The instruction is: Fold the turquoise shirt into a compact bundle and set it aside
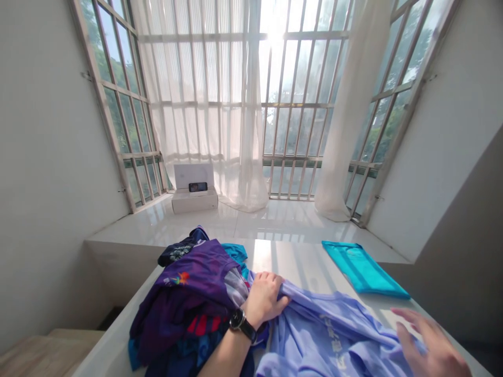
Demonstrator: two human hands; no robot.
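A lavender shirt with pale lettering lies rumpled across the white table in front of me. My left hand, with a black watch on the wrist, rests palm down on the shirt's upper left part, thumb out to the side. At the shirt's right side is my right hand, slightly blurred, its fingers apart; whether it touches the cloth I cannot tell. Beside my left forearm is a heap of clothes, with a purple top uppermost. A folded turquoise garment lies at the far right.
A white box with a phone propped on it stands on the tiled window ledge. Behind it hang sheer curtains before barred windows. Walls close in on both sides. A wooden surface shows at lower left.
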